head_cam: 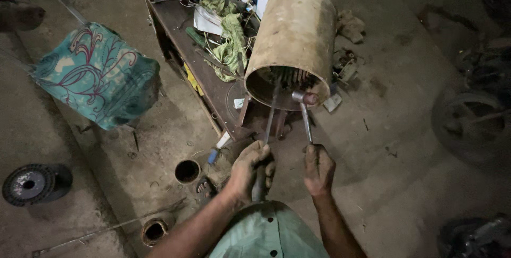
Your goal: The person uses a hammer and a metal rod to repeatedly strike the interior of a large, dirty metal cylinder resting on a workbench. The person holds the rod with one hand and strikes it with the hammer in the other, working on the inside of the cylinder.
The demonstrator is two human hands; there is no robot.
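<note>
A large rusty metal cylinder [294, 33], a motor housing with windings inside, lies tilted on a low wooden board [213, 87], its open end facing me. My left hand [250, 168] grips the dark handle of a long chisel-like tool [271, 114] whose tip reaches into the cylinder's open end. A small hammer [304, 114] is held by its thin handle in my right hand [318, 168]. Its head sits at the cylinder's lower rim, just right of the chisel shaft.
Green rags [230, 39], papers and wires clutter the board behind the cylinder. A patterned teal cloth bundle [96, 74] sits left. A wire spool [32, 183] and two round holes in the floor [186, 171] lie near left. A wheel-like part [471, 125] stands right.
</note>
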